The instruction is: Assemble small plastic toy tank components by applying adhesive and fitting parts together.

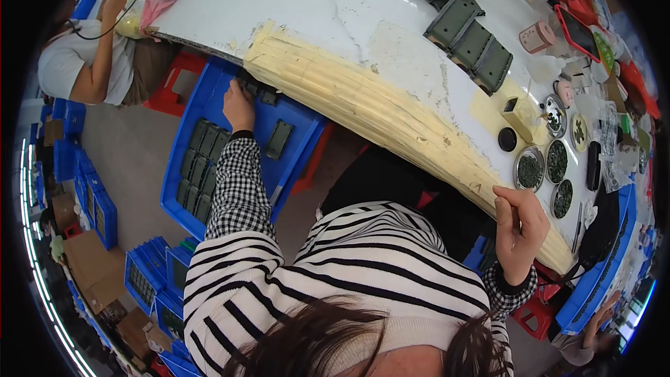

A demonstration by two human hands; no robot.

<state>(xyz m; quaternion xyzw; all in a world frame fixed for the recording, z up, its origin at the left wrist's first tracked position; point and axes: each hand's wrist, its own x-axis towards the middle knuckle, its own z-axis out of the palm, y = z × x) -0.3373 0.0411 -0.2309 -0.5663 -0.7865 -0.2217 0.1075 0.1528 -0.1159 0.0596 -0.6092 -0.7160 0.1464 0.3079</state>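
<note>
My left hand [239, 107] reaches into a blue plastic tray [179, 195] at the left, its fingers closed at the end of a dark green rectangular part [249, 86] by the table edge; the grip is partly hidden. Several similar green parts [197, 167] lie in rows along the tray's left side, and a single one [280, 139] lies apart to the right of my forearm. Over the table's padded front edge, my right hand [520, 227] hovers with loosely bent fingers and nothing visible in it. Round dishes of small dark green pieces [529, 171] stand beyond it.
Tan tape covers the front edge [363, 105] of the white table. More green parts [467, 38] lie overlapping at the far side. A pink cup [537, 37] and red-framed device [578, 33] are at right. Another person [91, 63] sits far left; blue crates [150, 272] stand on the floor.
</note>
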